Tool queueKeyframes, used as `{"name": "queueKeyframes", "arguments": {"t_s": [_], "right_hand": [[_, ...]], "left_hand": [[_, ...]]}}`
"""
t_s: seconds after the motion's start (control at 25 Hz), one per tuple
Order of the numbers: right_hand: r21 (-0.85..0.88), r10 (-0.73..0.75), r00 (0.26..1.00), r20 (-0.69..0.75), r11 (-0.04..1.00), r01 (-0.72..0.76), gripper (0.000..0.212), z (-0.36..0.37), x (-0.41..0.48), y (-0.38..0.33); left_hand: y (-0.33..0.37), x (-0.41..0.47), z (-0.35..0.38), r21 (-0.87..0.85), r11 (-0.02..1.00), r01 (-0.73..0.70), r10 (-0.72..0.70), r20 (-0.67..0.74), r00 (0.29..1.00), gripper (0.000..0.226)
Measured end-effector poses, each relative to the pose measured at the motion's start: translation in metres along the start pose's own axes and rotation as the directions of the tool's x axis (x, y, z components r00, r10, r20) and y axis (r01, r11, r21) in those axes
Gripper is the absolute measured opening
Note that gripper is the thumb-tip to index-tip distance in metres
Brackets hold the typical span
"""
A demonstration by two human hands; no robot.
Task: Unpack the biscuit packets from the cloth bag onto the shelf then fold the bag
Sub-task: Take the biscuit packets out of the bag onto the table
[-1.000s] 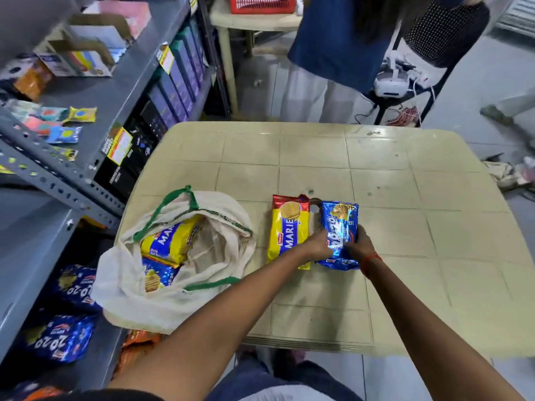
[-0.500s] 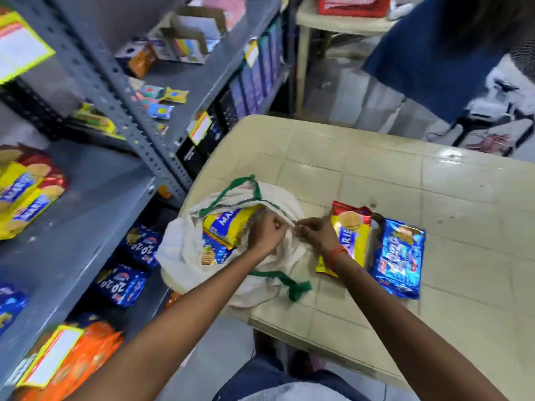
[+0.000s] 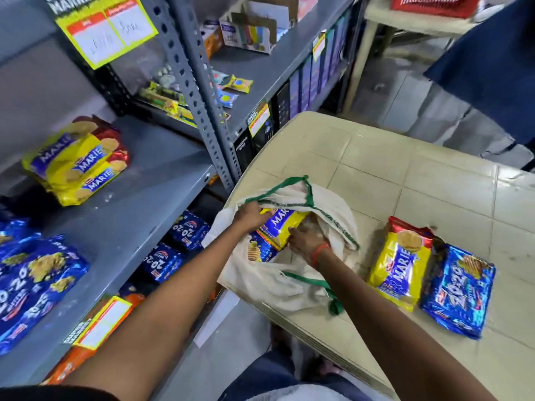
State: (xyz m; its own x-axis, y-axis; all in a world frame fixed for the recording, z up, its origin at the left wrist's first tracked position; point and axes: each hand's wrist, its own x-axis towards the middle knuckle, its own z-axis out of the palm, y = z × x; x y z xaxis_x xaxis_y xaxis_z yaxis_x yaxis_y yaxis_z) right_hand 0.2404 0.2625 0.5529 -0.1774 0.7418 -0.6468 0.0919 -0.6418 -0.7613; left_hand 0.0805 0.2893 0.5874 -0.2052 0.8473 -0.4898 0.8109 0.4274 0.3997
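A cream cloth bag (image 3: 260, 282) with green trim lies open on the table's near-left corner. Inside it shows a yellow Marie packet (image 3: 282, 227) over a blue packet (image 3: 260, 250). My left hand (image 3: 250, 217) grips the Marie packet's left end at the bag's mouth. My right hand (image 3: 305, 241) is inside the bag, holding the same packet's near end. To the right on the table lie another yellow Marie packet (image 3: 401, 264) and a blue 20-20 packet (image 3: 459, 293). The grey shelf (image 3: 139, 198) on the left holds stacked Marie packets (image 3: 75, 163) and blue 20-20 packets (image 3: 31, 282).
The beige tiled table (image 3: 405, 180) has its near edge by my legs. More blue packets (image 3: 176, 244) lie on a lower shelf. A perforated shelf upright (image 3: 202, 91) stands between shelf and table. A person in blue (image 3: 492, 62) stands at the far right.
My head has turned left, bringing the shelf into view. Both hands left the packets on the table, went to the bag's mouth, and now reach in and hold the Marie packet.
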Motion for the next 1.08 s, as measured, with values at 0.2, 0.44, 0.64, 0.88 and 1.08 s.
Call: {"name": "queueKeyframes", "arguments": {"t_s": [0.2, 0.44, 0.64, 0.88, 1.08], "right_hand": [[0.326, -0.046, 0.997, -0.068, 0.943, 0.066, 0.021, -0.009, -0.002, -0.006], [0.159, 0.233, 0.952, 0.197, 0.951, -0.265, 0.032, -0.041, -0.035, -0.025], [0.119, 0.211, 0.893, 0.398, 0.953, -0.278, 0.029, -0.074, -0.075, -0.016], [0.100, 0.117, 0.989, 0.095, 0.987, -0.126, 0.030, -0.166, -0.126, -0.008], [0.227, -0.083, 0.925, -0.370, 0.958, 0.176, 0.025, -0.251, -0.162, 0.027]], "left_hand": [[0.012, -0.006, -0.010, -0.342, 0.938, 0.059, -0.037, 0.071, 0.997, 0.041], [0.012, -0.032, -0.019, -0.443, 0.839, 0.315, -0.152, 0.366, 0.918, 0.055], [0.028, -0.068, -0.027, -0.195, 0.949, 0.246, -0.084, 0.598, 0.797, 0.068], [0.130, -0.107, 0.018, -0.144, 0.988, -0.062, 0.134, 0.573, 0.809, 0.052], [0.227, -0.124, 0.099, -0.199, 0.955, -0.221, 0.295, 0.540, 0.788, 0.033]]}}
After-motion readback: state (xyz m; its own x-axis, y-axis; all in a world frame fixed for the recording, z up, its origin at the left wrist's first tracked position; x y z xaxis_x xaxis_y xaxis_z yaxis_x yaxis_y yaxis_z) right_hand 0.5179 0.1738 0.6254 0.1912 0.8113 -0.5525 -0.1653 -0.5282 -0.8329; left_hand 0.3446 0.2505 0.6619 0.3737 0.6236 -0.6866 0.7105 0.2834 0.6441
